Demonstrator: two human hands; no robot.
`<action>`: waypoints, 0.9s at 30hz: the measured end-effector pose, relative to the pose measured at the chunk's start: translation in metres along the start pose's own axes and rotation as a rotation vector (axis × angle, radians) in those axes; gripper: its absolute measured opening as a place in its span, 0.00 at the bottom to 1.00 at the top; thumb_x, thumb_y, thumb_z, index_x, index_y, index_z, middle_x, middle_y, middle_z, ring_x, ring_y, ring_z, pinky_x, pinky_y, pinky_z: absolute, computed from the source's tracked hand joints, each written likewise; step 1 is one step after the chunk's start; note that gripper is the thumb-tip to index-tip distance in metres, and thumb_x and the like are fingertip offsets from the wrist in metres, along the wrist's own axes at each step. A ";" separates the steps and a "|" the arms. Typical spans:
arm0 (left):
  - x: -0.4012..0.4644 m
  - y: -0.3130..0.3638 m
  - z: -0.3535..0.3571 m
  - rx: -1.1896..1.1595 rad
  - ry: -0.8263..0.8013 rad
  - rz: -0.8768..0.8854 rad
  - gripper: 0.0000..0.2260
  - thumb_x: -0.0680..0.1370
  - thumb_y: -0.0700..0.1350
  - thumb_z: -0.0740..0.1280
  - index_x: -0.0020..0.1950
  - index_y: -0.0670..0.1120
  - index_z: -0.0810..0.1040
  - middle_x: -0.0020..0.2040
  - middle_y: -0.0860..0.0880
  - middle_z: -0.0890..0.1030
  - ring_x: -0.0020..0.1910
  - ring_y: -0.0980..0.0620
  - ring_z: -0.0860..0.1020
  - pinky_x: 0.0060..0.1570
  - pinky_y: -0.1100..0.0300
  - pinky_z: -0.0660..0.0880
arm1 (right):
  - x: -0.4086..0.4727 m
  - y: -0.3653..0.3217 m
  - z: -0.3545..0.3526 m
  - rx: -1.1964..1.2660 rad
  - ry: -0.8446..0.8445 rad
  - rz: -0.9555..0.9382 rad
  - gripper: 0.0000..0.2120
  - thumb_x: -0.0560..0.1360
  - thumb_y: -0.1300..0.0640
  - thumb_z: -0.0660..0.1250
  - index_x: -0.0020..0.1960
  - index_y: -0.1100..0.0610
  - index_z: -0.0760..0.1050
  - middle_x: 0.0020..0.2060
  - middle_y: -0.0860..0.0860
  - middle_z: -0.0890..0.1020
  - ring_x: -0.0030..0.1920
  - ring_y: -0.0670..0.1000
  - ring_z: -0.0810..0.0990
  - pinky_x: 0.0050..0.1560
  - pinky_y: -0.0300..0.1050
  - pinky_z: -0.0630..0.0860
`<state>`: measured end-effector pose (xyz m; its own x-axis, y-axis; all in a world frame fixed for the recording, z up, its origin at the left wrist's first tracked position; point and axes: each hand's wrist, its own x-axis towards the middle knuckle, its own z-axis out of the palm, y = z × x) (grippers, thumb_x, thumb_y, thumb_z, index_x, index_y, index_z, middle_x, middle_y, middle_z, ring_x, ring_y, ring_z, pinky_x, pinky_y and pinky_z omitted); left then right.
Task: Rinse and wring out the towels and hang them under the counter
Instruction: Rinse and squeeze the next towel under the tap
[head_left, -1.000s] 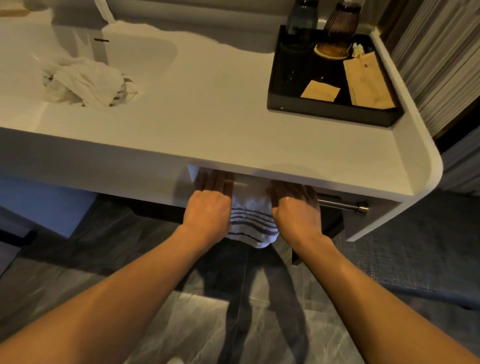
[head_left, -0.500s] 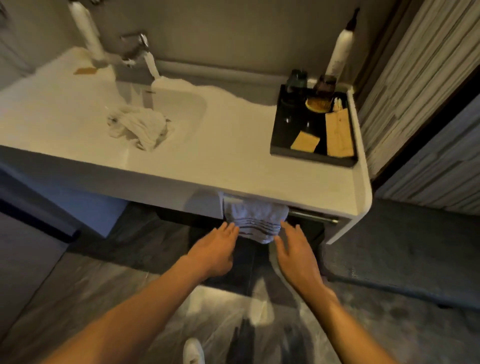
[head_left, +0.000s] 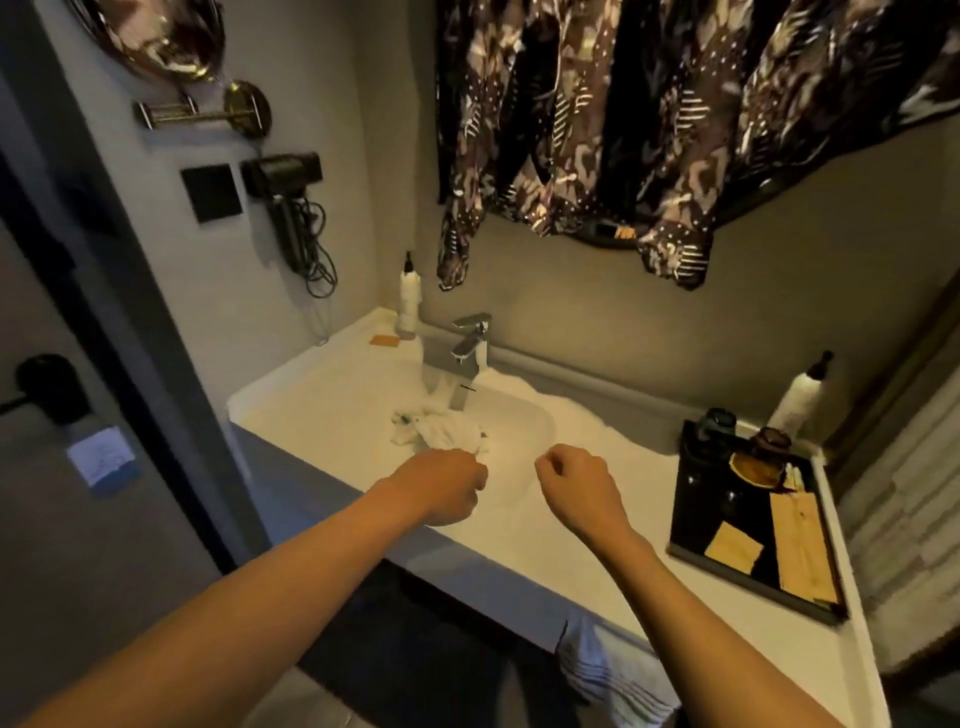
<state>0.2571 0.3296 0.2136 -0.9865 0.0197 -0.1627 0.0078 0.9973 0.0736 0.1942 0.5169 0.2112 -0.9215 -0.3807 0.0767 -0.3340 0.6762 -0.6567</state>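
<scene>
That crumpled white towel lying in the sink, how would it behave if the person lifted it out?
The crumpled towel is bunched in soft folds, so it would likely flop and hang limp rather than keep its shape. Lying in the sink below the tap, it may be wet, so probably heavy for its size and drippy. It looks neither fragile nor apt to roll.

a hotel-style bathroom: a white moulded vanity counter (head_left: 322, 410) with a built-in basin and chrome lever tap (head_left: 470, 340), a black wall-mounted hair dryer (head_left: 283, 202), white pump bottles (head_left: 409, 301), and a black amenity tray (head_left: 691, 530).
</scene>
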 end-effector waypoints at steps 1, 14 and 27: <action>0.009 -0.022 0.001 -0.025 0.014 -0.017 0.16 0.80 0.44 0.60 0.66 0.50 0.77 0.64 0.47 0.79 0.59 0.43 0.78 0.48 0.54 0.73 | 0.017 -0.007 0.010 -0.010 -0.007 -0.006 0.13 0.81 0.52 0.60 0.42 0.55 0.78 0.37 0.51 0.82 0.37 0.51 0.81 0.43 0.51 0.83; 0.136 -0.244 0.098 -0.434 -0.251 -0.192 0.13 0.80 0.43 0.61 0.61 0.48 0.80 0.63 0.47 0.80 0.58 0.48 0.80 0.57 0.50 0.78 | 0.186 0.001 0.215 -0.084 -0.129 0.271 0.12 0.77 0.49 0.62 0.57 0.51 0.78 0.50 0.52 0.84 0.45 0.54 0.81 0.40 0.44 0.73; 0.220 -0.330 0.174 -0.680 -0.222 -0.372 0.12 0.80 0.47 0.59 0.54 0.56 0.82 0.56 0.53 0.84 0.52 0.54 0.81 0.55 0.55 0.79 | 0.370 0.058 0.367 -0.321 -0.198 0.437 0.26 0.74 0.46 0.71 0.64 0.60 0.68 0.63 0.60 0.75 0.63 0.62 0.75 0.57 0.58 0.77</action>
<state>0.0658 0.0168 -0.0175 -0.8484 -0.2203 -0.4813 -0.4871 0.6809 0.5469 -0.0933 0.1839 -0.0742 -0.9431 -0.1132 -0.3126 -0.0028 0.9430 -0.3328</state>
